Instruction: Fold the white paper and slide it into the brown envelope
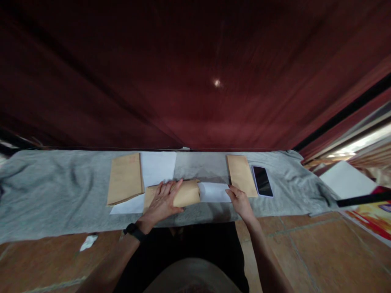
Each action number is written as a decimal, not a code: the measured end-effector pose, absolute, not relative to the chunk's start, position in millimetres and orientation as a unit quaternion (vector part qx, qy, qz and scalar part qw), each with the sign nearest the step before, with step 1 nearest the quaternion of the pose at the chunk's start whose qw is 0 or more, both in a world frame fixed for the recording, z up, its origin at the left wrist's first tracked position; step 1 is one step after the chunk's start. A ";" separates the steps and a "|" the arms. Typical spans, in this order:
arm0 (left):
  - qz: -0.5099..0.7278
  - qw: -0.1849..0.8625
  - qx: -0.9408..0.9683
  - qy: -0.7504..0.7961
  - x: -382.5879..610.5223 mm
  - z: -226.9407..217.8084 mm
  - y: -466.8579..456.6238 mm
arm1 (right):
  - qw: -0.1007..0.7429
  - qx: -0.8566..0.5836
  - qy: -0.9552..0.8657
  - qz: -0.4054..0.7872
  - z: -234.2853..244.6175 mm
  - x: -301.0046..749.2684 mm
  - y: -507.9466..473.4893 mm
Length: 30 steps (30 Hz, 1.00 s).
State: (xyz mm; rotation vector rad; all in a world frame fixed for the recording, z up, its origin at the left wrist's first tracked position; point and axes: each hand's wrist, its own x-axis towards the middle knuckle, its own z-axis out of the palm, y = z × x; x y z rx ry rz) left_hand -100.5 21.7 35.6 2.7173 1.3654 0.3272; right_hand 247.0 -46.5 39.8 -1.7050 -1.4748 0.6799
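My left hand [163, 201] lies flat, fingers spread, on a brown envelope [187, 194] in the middle of a grey cloth [61, 191]. A folded white paper [214, 192] sticks out of the envelope's right end. My right hand [240, 200] is closed on the right edge of that paper. A stack of brown envelopes [125, 178] lies at the left on white sheets [158, 167]. Another brown envelope [241, 175] lies just right of my right hand.
A black phone [262, 181] lies beside the right envelope. A dark red curtain [195, 73] hangs behind the cloth. The floor is of brown tiles [305, 252], with a white scrap [88, 242] at the left. White paper [346, 179] and coloured prints lie at the far right.
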 end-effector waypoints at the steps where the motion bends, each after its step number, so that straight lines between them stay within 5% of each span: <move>1: 0.109 0.040 0.889 0.442 -100.5 36.2 21.7 | 0.383 -0.670 -0.575 0.271 39.4 247.0 -46.1; 30: 0.119 0.044 0.915 0.384 -76.3 49.7 21.6 | 0.427 -0.626 -0.527 0.385 8.5 151.6 -19.5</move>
